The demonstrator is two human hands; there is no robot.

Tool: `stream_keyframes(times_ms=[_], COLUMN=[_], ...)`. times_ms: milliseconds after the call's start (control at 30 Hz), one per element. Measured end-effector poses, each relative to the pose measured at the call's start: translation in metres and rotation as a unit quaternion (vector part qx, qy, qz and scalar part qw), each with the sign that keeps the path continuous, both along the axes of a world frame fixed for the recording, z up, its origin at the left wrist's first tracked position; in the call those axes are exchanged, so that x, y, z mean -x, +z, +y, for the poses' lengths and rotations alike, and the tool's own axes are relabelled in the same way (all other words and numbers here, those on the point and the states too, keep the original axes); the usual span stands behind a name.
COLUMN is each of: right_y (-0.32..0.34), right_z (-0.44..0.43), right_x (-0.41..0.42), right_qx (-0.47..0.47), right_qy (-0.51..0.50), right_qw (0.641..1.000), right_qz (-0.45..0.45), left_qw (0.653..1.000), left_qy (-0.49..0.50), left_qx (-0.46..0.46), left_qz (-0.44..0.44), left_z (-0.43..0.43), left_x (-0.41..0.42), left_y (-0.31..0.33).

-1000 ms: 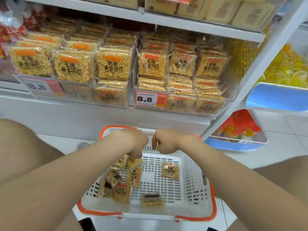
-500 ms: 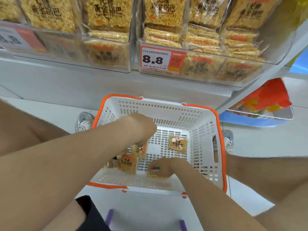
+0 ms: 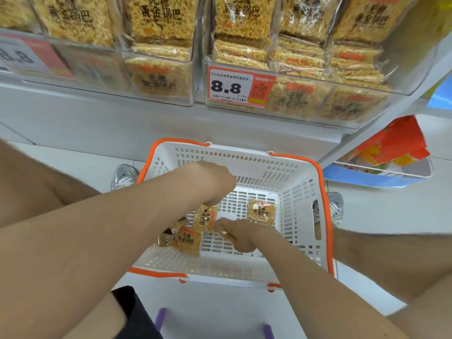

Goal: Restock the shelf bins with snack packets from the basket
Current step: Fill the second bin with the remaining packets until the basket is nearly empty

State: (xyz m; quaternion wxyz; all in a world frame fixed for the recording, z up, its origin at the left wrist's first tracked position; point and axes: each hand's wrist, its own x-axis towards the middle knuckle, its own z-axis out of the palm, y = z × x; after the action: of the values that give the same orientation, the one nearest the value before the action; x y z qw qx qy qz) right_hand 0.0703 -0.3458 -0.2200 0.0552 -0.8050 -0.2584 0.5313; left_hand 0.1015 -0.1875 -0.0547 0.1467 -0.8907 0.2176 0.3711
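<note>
Both hands reach into the basket point(image 3: 303, 167) on the floor. A cluster of packets point(image 3: 187, 241) lies just left of the right hand's point(image 3: 244, 237) fingers point(image 3: 223, 227). A lone packet point(image 3: 261, 212) lies just right, slightly beyond. The left hand point(image 3: 215, 182) hangs beyond and above them. The shelf bins point(image 3: 413, 59) stand farther behind, higher.

Left hand point(image 3: 215, 183) and right hand point(image 3: 241, 234) bare, forearms unsleeved, knees bare, black shorts point(image 3: 133, 311) on the left thigh, silvery-white shoes point(image 3: 123, 176) on both feet.
</note>
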Motion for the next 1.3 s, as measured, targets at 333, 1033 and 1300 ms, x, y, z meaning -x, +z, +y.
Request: stream_keyframes(times_ms=[333,1033,1300], right_y=[0.12,0.302,0.353], right_z=[0.004,0.009,-0.003], right_x=[-0.053,-0.1,-0.134], right_qx=[-0.243,-0.357,-0.33], right_qy=[-0.266,-0.213,-0.097], right_qw=[0.925,0.662,0.804], right_qz=[-0.121,-0.623,-0.484], left_qw=[0.995,0.758,0.767], left_qy=[0.077,0.111,0.119], left_qx=[0.063,0.401,0.357], left_qz=[0.0,-0.502,-0.52], left_z=[0.014,0.035,0.027], left_x=[-0.011,-0.029,-0.042], left_y=[0.043,0.14,0.145])
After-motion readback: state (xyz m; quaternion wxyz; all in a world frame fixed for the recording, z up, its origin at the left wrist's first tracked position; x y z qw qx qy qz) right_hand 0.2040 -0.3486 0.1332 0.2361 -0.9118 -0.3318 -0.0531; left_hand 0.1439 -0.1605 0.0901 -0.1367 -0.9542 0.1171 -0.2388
